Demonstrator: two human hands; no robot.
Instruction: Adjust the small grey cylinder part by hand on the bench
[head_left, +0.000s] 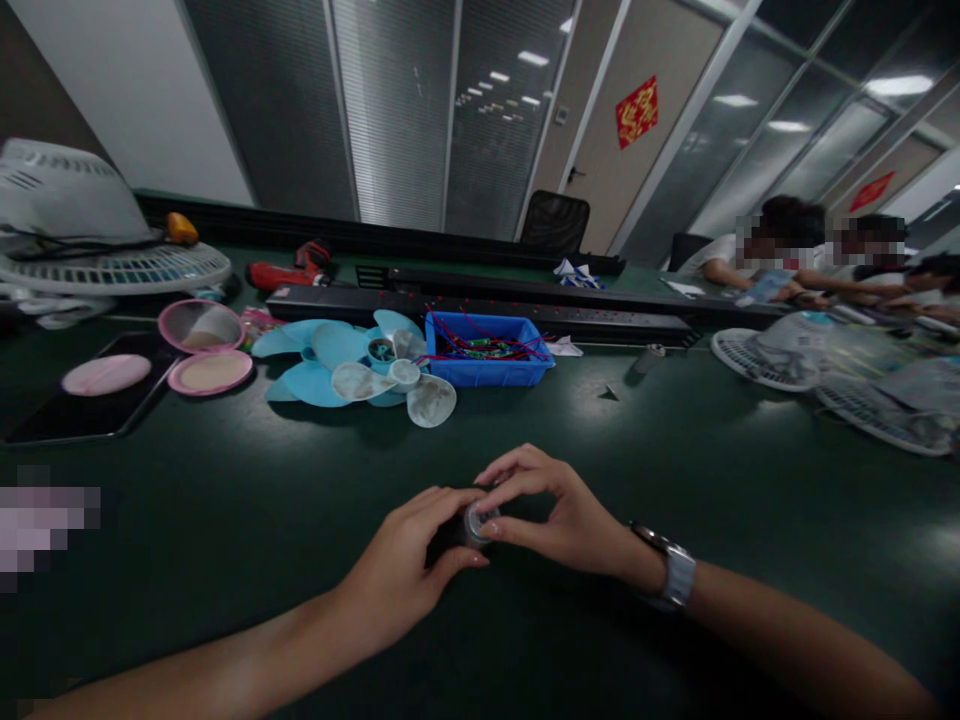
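Observation:
A small grey metallic cylinder (474,522) stands on the dark green table in front of me, its kind not clear from here. My left hand (412,545) curls around its left side, with the fingers behind and the thumb in front. From the right, my right hand (536,505) pinches at its round top with thumb and fingertips. Both hands partly hide the cylinder. There is a wristwatch (675,570) on my right wrist.
Behind my hands lie blue and white fan blades (360,370) and a blue bin (491,365) with red wires. Another small cylinder (651,358) stands farther right. A phone (112,405), a pink compact (210,372) and fan housings (795,350) flank the work area. People (787,255) sit at far right.

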